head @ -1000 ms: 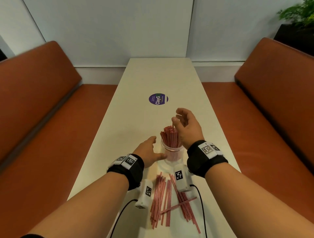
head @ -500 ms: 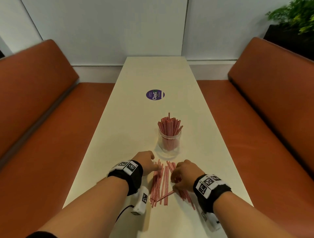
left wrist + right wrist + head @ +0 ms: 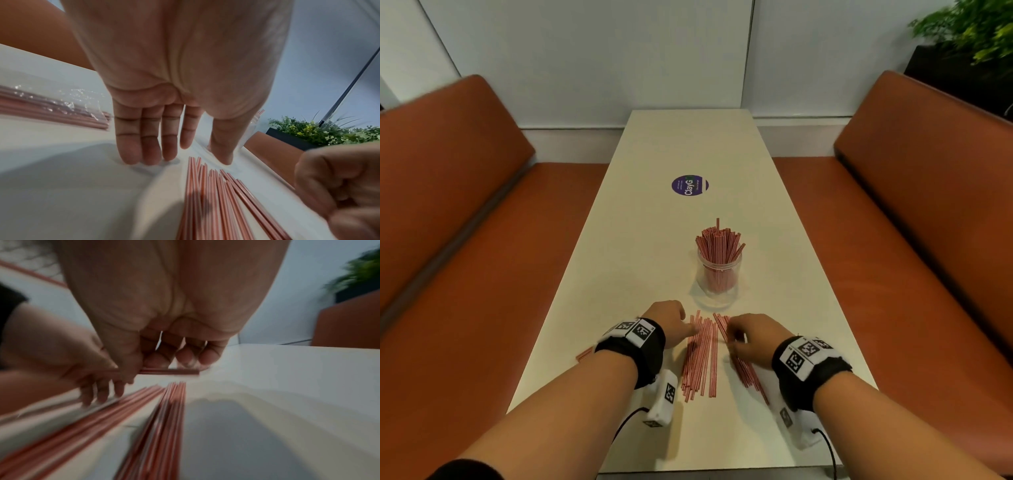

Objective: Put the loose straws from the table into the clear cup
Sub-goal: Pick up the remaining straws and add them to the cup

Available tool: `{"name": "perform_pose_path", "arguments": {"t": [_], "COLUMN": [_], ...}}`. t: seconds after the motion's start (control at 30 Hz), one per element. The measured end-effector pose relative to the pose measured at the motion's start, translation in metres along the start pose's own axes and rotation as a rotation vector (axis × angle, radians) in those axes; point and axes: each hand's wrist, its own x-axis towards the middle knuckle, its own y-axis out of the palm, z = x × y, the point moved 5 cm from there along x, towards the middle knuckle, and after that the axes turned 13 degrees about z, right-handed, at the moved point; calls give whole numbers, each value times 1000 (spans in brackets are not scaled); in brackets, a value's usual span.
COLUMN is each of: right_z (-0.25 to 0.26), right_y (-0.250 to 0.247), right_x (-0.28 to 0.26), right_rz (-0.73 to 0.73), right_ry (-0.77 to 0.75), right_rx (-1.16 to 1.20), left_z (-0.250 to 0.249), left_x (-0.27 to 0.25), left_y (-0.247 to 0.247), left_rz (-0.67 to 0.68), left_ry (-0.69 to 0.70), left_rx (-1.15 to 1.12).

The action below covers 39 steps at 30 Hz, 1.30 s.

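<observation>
A purple round sticker (image 3: 690, 185) reading "ClayG" sits on the surface (image 3: 654, 240) beyond the clear cup (image 3: 718, 279), which stands upright, full of straws. Loose straws (image 3: 702, 356) lie between my hands, near the cup. My left hand (image 3: 671, 323) rests flat beside them, fingers (image 3: 151, 146) straight and together. Only the right wrist view shows my right hand (image 3: 751, 337) pinching one straw (image 3: 170, 371) in curled fingers (image 3: 186, 356); only the left wrist view shows a plastic straw packet (image 3: 51, 110).
</observation>
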Motion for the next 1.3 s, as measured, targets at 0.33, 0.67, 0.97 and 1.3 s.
{"name": "perform_pose_path", "arguments": {"t": [0.33,0.67,0.97,1.3], "right_z": [-16,-9,-5,-12], "right_y": [18,13,15,25], "right_x": [13,14,18,24], "right_rz": [-62,-25,-32,-119], "right_ry": [417,501,517,570], "right_rx": [98,21,37,63], "left_z": [-26,-37,-41,-27], "left_x": [-14,-16,-9,2], "left_y": [21,23,33,16], "left_rz": [-32,-50,-19,-41], "left_ry": [-40,-33,-52,-50], "left_rx": [91,168,203,-59]}}
